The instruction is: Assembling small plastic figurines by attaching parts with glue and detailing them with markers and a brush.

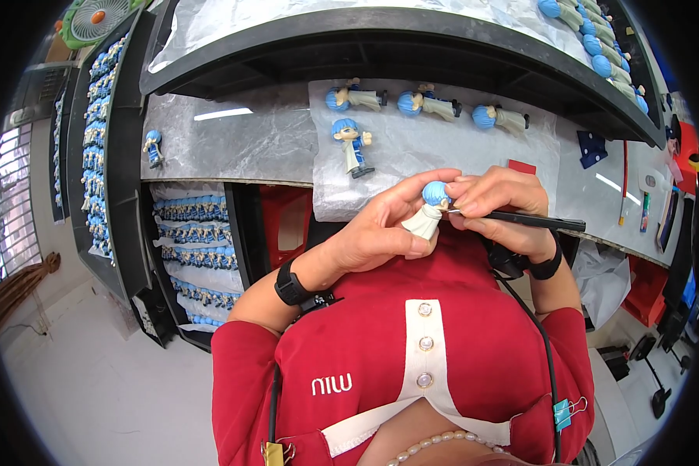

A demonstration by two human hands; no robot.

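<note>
Centre of view: a small figurine (429, 211) w/ blue hair and pale robe is grasped in the left hand (380, 229), thumb and fingers closed round its body, head uppermost. At 3 o'clock of the figurine, the right hand (505, 210) is closed on a thin black brush (532, 221); the brush tip is laid against the figurine's face, handle running out toward 3 o'clock. Black wristbands are worn on both wrists.

At 12 o'clock of the hands, a grey bench (233, 144) covered w/ clear plastic sheet is seen. On it one figurine lying apart (353, 144) is placed at approx. 11 o'clock, and a row of three lying figurines (427, 105) at 12 o'clock. A lone standing figurine (154, 147) is shown at 9–10 o'clock. Racks of like figurines (190, 233) are stacked at 9 o'clock, below the bench edge. More are lined on the upper shelf (598, 46) at 1 o'clock.
</note>
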